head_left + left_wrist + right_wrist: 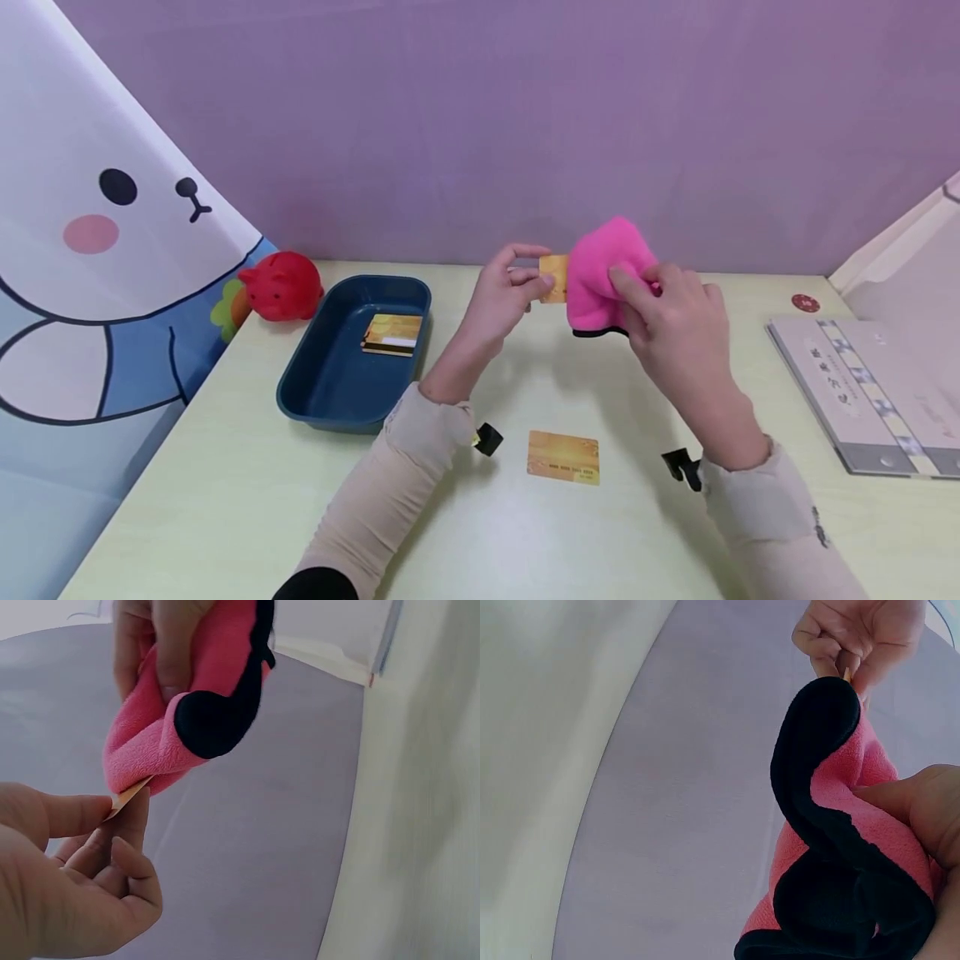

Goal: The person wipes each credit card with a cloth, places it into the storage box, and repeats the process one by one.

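My left hand pinches a gold bank card between thumb and fingers, up off the table. A bright pink fleece cloth with black edging is bunched in my right hand, thumb and fingers gripping its folds. The cloth's left end meets the card and hides the card's right part; in the left wrist view the card runs into the fold of pink fabric. Below both hands a second gold card lies flat on the table.
At left stands a dark blue tray holding a small stack of gold cards. Behind it sits a red piggy bank. On the right lie a grey notebook and a small round red sticker. A purple cloth backdrop closes off the back.
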### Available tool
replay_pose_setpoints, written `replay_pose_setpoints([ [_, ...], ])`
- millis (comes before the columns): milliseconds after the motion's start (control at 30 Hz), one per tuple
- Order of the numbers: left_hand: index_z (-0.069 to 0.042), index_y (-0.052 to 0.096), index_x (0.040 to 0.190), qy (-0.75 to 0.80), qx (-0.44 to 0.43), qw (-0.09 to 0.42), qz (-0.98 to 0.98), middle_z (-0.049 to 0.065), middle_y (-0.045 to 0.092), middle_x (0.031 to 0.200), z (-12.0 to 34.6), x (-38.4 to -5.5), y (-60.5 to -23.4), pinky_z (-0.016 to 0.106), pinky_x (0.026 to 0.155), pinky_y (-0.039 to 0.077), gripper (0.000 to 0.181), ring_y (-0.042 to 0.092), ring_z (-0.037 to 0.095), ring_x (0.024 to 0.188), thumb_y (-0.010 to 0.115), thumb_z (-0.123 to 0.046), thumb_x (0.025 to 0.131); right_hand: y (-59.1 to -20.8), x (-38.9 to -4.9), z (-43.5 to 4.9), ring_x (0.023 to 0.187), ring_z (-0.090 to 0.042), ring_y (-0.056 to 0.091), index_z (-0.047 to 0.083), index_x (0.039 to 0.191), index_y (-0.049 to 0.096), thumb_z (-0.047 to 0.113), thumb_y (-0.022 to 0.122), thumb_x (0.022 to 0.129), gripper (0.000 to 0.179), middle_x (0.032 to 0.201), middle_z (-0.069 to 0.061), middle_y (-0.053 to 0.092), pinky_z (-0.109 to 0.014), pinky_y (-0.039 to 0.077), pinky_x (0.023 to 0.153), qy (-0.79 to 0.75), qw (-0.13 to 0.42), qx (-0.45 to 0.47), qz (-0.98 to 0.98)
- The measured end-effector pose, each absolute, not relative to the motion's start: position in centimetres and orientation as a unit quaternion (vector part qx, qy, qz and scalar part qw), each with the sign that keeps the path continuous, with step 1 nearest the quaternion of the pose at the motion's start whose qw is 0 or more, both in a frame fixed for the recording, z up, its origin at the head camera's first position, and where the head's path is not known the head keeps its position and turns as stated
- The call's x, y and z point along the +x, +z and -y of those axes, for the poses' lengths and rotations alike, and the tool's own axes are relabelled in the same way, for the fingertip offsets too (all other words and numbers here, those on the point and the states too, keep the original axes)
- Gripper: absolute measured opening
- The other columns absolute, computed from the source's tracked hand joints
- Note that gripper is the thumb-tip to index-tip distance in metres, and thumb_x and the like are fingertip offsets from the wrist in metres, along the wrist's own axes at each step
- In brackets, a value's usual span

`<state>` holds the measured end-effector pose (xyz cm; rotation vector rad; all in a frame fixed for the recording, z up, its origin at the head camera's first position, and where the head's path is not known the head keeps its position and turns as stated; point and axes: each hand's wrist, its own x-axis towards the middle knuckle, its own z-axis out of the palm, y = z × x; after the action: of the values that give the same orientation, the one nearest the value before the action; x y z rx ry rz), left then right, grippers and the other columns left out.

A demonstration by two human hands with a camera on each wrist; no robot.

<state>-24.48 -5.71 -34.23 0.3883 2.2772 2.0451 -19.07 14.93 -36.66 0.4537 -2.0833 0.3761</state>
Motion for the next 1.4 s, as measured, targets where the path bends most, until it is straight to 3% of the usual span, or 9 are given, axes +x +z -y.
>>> replay_pose_setpoints([
  [367,-0.016,0.06,0.126,0.689,0.09,0.102,-0.712,0.001,0.069,0.09,6.4,-25.3,-34.7,0.027,0.066,0.042,0.03,0.058,0.014,0.077,0.066,-0.012,0.097,-36.7,-18.8,-14.9,0.074,-0.041,0.056,0.016,0.115,0.074,0.006,0.075,0.087,0.029,0.093,-0.023,0.065,-0.048,0.037,0.059,0.144,0.454,0.199,0.856],
  [533,-0.018,0.06,0.126,0.696,0.07,0.122,-0.704,0.003,0.069,0.093,6.7,-25.9,-35.1,0.025,0.064,0.041,0.03,0.055,0.015,0.074,0.065,-0.013,0.097,-36.5,-18.8,-15.0,0.07,-0.041,0.055,0.016,0.114,0.074,0.01,0.073,0.09,0.024,0.092,-0.024,0.066,-0.048,0.037,0.058,0.133,0.461,0.19,0.857],
  [1033,-0.019,0.06,0.128,0.675,0.069,0.09,-0.729,0.012,0.072,0.115,6.4,-25.9,-34.8,0.024,0.066,0.042,0.036,0.061,0.019,0.088,0.068,-0.009,0.095,-36.1,-18.6,-15.8,0.076,-0.045,0.058,0.017,0.111,0.075,0.009,0.072,0.09,0.023,0.096,-0.026,0.066,-0.053,0.035,0.059,0.152,0.486,0.159,0.846],
  [1233,-0.019,0.061,0.127,0.68,0.066,0.077,-0.726,0.011,0.073,0.115,6.4,-25.8,-34.9,0.024,0.064,0.041,0.035,0.062,0.017,0.086,0.068,-0.007,0.095,-35.9,-18.6,-15.7,0.078,-0.045,0.057,0.016,0.11,0.075,0.011,0.072,0.09,0.021,0.097,-0.027,0.066,-0.053,0.035,0.059,0.155,0.499,0.159,0.837],
  [1400,-0.017,0.061,0.128,0.686,0.085,0.098,-0.716,0.011,0.073,0.114,6.1,-25.4,-34.8,0.023,0.064,0.042,0.034,0.062,0.013,0.081,0.066,-0.009,0.096,-36.5,-19.0,-14.6,0.074,-0.043,0.057,0.017,0.109,0.073,0.013,0.075,0.089,0.02,0.094,-0.025,0.065,-0.051,0.037,0.058,0.141,0.478,0.185,0.847],
])
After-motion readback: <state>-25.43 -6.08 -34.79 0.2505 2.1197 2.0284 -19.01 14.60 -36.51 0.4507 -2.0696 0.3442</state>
